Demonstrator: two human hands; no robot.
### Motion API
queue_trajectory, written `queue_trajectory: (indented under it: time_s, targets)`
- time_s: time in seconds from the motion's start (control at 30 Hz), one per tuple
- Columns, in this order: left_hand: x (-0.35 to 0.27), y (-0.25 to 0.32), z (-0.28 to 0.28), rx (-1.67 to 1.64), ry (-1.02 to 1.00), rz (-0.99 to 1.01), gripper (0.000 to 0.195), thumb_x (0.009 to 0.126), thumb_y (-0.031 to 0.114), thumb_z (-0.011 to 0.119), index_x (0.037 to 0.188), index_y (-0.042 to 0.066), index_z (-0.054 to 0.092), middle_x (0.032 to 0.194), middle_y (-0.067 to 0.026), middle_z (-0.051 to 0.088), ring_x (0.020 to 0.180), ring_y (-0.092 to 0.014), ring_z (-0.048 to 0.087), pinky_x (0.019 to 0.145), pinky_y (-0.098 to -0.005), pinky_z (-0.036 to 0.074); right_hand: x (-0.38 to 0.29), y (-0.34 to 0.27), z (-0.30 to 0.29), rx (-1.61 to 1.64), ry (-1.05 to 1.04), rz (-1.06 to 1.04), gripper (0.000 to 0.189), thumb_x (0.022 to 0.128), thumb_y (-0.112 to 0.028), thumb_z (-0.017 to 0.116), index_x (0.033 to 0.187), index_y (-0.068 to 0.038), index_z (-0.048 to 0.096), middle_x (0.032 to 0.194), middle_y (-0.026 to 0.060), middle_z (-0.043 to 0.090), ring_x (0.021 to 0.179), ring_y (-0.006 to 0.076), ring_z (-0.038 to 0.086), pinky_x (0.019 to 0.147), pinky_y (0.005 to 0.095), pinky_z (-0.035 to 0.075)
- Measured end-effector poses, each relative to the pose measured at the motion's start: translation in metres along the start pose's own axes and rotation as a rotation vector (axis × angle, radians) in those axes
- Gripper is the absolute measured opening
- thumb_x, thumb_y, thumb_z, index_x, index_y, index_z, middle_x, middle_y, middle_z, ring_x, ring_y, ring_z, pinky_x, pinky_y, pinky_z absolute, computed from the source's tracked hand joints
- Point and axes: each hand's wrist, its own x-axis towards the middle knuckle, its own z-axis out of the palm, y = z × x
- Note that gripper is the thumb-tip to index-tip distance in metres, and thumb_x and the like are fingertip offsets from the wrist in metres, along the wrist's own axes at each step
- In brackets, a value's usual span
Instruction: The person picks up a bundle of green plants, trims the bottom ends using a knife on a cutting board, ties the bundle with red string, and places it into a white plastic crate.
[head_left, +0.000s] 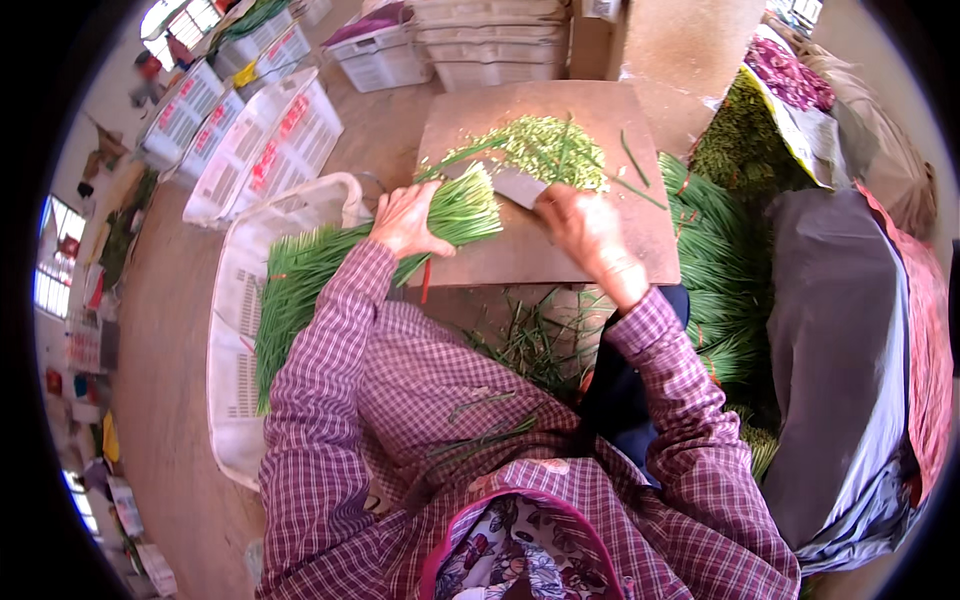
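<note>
My left hand (409, 217) grips a bundle of long green stalks (461, 206), whose pale cut ends point right over the board's left part. A red tie (426, 281) hangs from the bundle. In my right hand (589, 225) is a knife, its broad metal blade (517, 185) lying close to the bundle's pale ends. Beyond the blade, short pale green cuttings (551, 150) are heaped on the brown board (502, 262), with a few loose green stalks among them and to their right. My right fingers hide the knife's handle.
At my left a white plastic basket (225, 420) holds green stalks (300, 300). Tied green bundles (720, 277) lie at my right, beside a dark cloth-covered pile (832, 337). Loose stalks (536, 345) litter the floor below the board. White crates (277, 142) stand at the far left.
</note>
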Motion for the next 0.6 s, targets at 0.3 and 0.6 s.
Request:
queue_trajectory:
  time_s: [0.3,0.6]
  targets:
    - [0.014,0.035,0.005,-0.098,0.038,0.057,0.130,0.045,0.044,0.088,0.144,-0.007,0.021,0.133,-0.0268,0.043,0.127,-0.039,0.040,0.108,-0.0424,0.032,0.019,0.020,0.041,-0.320,-0.018,-0.062,0.046,0.078,-0.030,0.071,0.113,-0.008,0.052,0.099,0.0156,0.060,0.094,0.0343,0.061,0.074,0.0440,0.052]
    - [0.025,0.046,-0.003,-0.038,-0.062,-0.023,0.102,0.045,0.045,0.089,0.122,-0.006,0.045,0.114,-0.0222,0.057,0.110,-0.034,0.055,0.096,-0.0405,0.044,0.008,0.035,0.026,-0.023,0.100,-0.198,0.034,0.089,-0.023,0.056,0.113,0.000,0.048,0.090,0.0239,0.063,0.082,0.0381,0.063,0.070,0.0458,0.052]
